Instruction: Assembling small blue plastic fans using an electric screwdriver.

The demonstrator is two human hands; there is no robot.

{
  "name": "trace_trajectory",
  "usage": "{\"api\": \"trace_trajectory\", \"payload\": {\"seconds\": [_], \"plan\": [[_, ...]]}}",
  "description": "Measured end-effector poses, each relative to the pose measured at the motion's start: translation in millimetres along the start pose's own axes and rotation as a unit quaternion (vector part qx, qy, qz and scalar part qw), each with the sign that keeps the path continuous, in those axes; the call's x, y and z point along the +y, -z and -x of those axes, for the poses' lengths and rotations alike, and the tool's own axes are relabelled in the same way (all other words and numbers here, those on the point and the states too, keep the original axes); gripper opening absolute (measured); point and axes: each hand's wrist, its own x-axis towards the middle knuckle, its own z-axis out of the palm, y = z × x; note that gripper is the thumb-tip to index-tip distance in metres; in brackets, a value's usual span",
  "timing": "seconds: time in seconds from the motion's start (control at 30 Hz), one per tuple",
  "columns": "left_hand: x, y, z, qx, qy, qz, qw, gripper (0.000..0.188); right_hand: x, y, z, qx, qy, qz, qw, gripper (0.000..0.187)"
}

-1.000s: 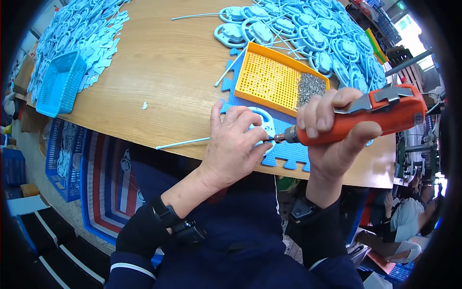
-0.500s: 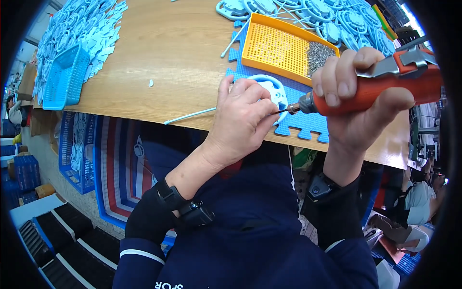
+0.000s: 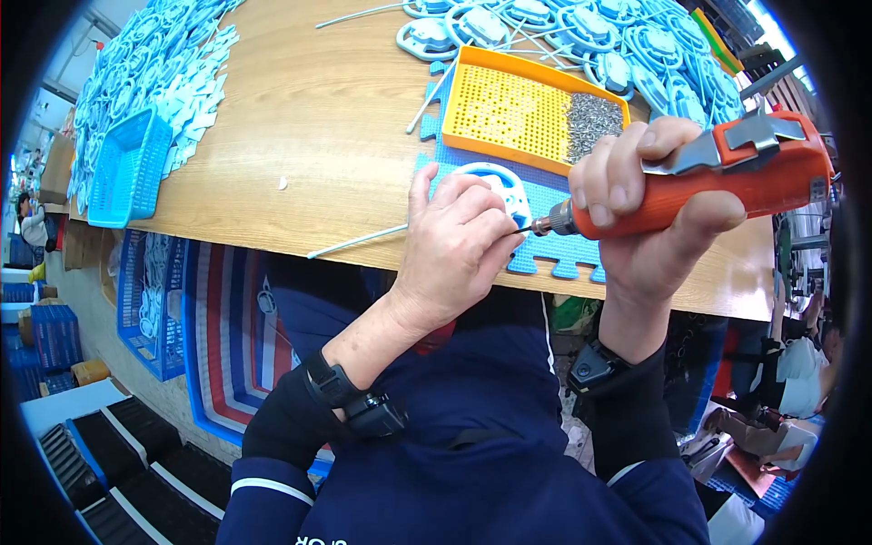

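Note:
My right hand (image 3: 640, 259) is wrapped round a red-orange electric screwdriver (image 3: 763, 177), which points left. Its thin dark bit (image 3: 529, 230) reaches the pinched thumb and forefinger of my left hand (image 3: 454, 241). Whatever sits between those fingertips is too small and hidden to make out. Partly covered by the left hand is a light blue plastic piece (image 3: 510, 193) with a round rim. A thin light blue rod (image 3: 359, 241) sticks out to the left from under that hand. The piece lies on a blue foam mat (image 3: 551, 197).
Beyond my hands, a yellow-orange perforated tray (image 3: 509, 153) holds small metal screws (image 3: 595, 125). More light blue rounded pieces (image 3: 581, 27) are heaped at the back. To the left, a blue basket (image 3: 132, 173) stands beside another pile (image 3: 150, 54). Blue crates stand below the table edge.
The view has shifted slightly. My left hand keeps its pinch by the bit tip, and my right hand keeps the screwdriver, whose body has swung a little in the picture.

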Motion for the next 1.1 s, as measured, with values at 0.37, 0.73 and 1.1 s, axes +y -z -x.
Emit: {"api": "trace_trajectory", "payload": {"seconds": [0.37, 0.73, 1.1], "plan": [[-18.0, -13.4, 4.4, -0.081, 0.100, -0.094, 0.987, 0.068, 23.8, 8.7, -14.6, 0.018, 0.013, 0.104, 0.994, 0.063], [-15.9, -15.0, -0.9, -0.085, 0.104, -0.076, 0.988, 0.063, 32.5, 10.6, -14.2, -0.001, 0.003, 0.110, 0.994, 0.055], [-20.6, 1.9, -3.0, -0.089, 0.117, -0.029, 0.989, 0.059, 46.0, -0.8, -26.4, 0.043, -0.033, -0.003, 0.999, 0.029]]}}
